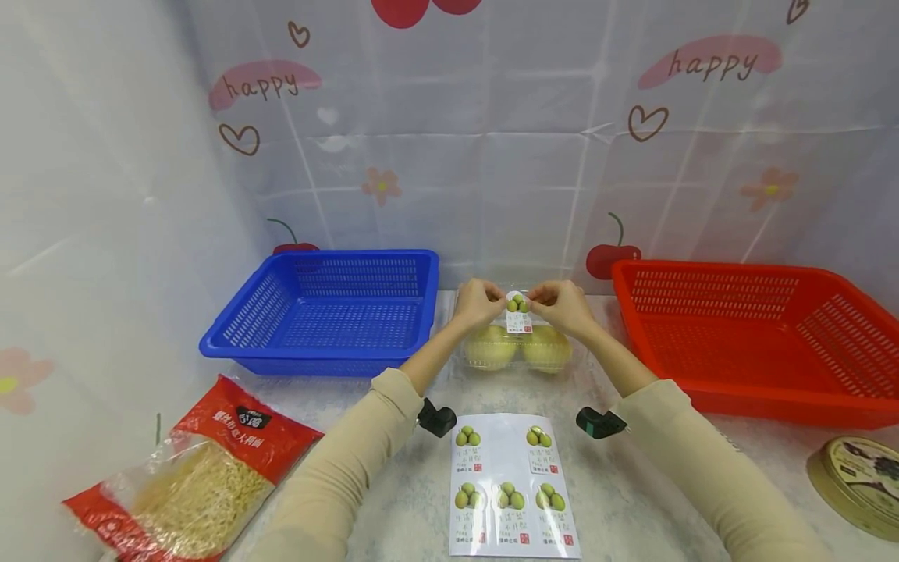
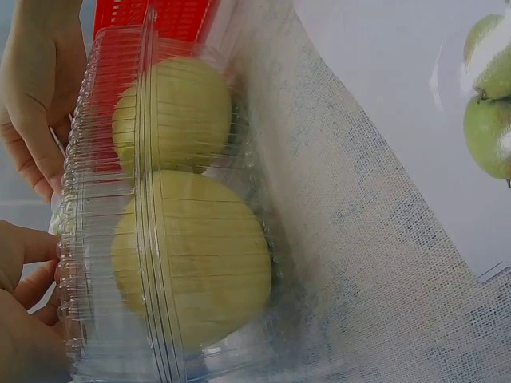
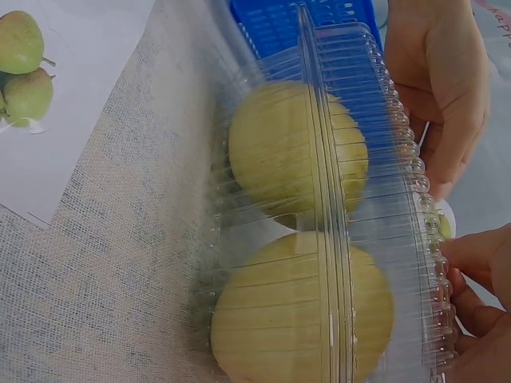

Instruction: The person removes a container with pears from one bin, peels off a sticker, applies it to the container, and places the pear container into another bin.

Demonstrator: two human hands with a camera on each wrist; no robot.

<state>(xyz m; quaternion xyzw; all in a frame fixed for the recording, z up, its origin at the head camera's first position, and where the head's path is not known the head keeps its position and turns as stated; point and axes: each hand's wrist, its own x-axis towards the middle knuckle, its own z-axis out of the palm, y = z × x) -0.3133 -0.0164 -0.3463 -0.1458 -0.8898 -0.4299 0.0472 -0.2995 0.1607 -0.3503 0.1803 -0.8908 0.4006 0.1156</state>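
Pear label (image 1: 519, 321), one, white, at the lid of the clear box; whether it touches the plastic cannot be told. Printed with green pears, a red seal and Chinese lines too small to read surely. In both wrist views the box's ribbed edge hides most of it.
Left hand (image 1: 479, 303), one: fingers pinched on the label's 9 o'clock edge. Right hand (image 1: 564, 304), one: fingers pinched on its 3 o'clock edge.
Clear box (image 3: 375, 104), one, closed; its far part is hidden by hands and label.
Yellow-green fruits (image 1: 547, 348), two visible, inside, side by side.
Around the box, by head view:
6 o'clock: label sheet (image 1: 506, 460), one, on the tabletop (image 1: 632, 515); five pear labels, blank at top middle.
8 o'clock: noodle packet (image 1: 211, 468), one, red and clear, white Chinese lettering; lower end cut off.
9 o'clock: blue basket (image 1: 319, 367), one.
3 o'clock: red basket (image 1: 758, 398), one, cut off at right.
4 o'clock: tin (image 1: 860, 476), one, cut off; lettering illegible.
12 o'clock: backdrop (image 1: 477, 187), "happy" twice.
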